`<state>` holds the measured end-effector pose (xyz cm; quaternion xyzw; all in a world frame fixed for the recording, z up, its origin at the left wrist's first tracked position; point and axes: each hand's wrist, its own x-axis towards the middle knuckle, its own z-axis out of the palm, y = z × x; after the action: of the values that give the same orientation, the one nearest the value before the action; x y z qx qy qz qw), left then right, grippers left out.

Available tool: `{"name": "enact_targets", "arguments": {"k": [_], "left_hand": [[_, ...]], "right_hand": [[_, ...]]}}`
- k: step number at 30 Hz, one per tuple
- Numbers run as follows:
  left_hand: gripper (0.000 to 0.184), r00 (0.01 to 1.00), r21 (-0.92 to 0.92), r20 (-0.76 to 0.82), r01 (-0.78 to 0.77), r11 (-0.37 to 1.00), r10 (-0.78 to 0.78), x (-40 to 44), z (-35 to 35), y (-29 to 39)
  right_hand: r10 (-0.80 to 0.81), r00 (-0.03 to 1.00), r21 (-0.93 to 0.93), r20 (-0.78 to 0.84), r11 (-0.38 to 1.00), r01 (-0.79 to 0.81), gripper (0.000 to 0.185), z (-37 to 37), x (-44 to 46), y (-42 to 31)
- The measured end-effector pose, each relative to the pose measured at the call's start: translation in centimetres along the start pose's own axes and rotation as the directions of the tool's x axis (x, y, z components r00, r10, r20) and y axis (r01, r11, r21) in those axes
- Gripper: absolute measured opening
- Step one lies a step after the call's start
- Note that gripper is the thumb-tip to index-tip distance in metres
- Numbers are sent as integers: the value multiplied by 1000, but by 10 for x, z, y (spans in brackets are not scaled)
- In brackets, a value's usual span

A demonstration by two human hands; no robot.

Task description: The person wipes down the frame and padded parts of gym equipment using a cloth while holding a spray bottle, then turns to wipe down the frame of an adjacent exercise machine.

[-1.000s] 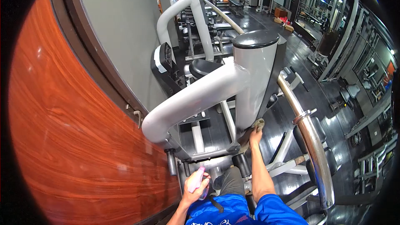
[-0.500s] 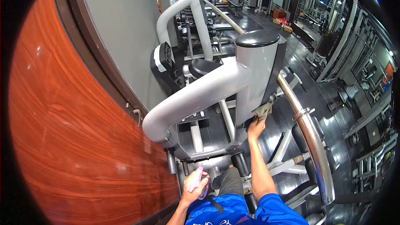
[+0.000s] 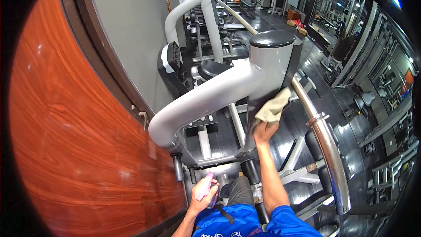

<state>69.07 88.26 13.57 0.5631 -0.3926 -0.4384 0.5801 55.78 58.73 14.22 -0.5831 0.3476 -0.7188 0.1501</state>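
My right hand [image 3: 265, 133] is closed on a beige cloth [image 3: 272, 109], held against or just in front of the lower part of the grey machine post [image 3: 268, 63]; whether it presses on the metal I cannot tell. A thick curved silver tube [image 3: 206, 98] joins that post, which has a black oval cap [image 3: 272, 39]. Low in front of my body, my left hand [image 3: 198, 200] wraps around a spray bottle with a pink head [image 3: 204, 188]. Most of the bottle's body is hidden by my fingers.
A glossy red-brown wood panel [image 3: 87, 140] with a handle [image 3: 144, 119] stands close on my left. A chrome bar [image 3: 331, 162] slants down on my right. Other gym machines and weights stand further back, and mirrors [image 3: 335, 6] line the right side.
My right hand with the cloth has shifted a little left, and the cloth now shows larger and more spread out. My left hand has hardly moved.
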Motion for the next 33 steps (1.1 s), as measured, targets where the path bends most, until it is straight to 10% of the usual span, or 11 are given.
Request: {"name": "enact_targets", "arguments": {"k": [3,9,12,19,25,27,29,33], "left_hand": [[21,999,-59,-35,-9,998,7,-2,3,0],[25,998,-64,-43,34,997,-36,-6,0,-2],[24,999,-47,-39,28,999,-30,-4,-4,-4],[23,992,-44,-114,51,998,-55,-9,-12,-8],[22,987,-56,-148,48,997,-56,-14,-13,-10],[22,987,-49,-156,41,998,-48,-15,-14,-10],[22,986,-44,-160,30,999,-36,-16,-15,-10],[18,982,-38,-184,25,999,-31,-15,-15,-9]], "right_hand": [[-415,902,-146,118,892,429,78,27,64,-62],[-418,890,-322,182,830,455,74,53,34,-14],[-141,898,-586,417,713,385,57,32,-36,36],[357,867,-564,348,818,-110,56,-20,-163,117],[911,379,1,-162,385,-923,39,-35,-212,166],[997,60,591,52,18,-807,48,-42,-227,221],[970,-141,566,199,-232,-791,52,-44,-191,221],[975,-30,596,221,-160,-787,51,-17,-123,198]]}}
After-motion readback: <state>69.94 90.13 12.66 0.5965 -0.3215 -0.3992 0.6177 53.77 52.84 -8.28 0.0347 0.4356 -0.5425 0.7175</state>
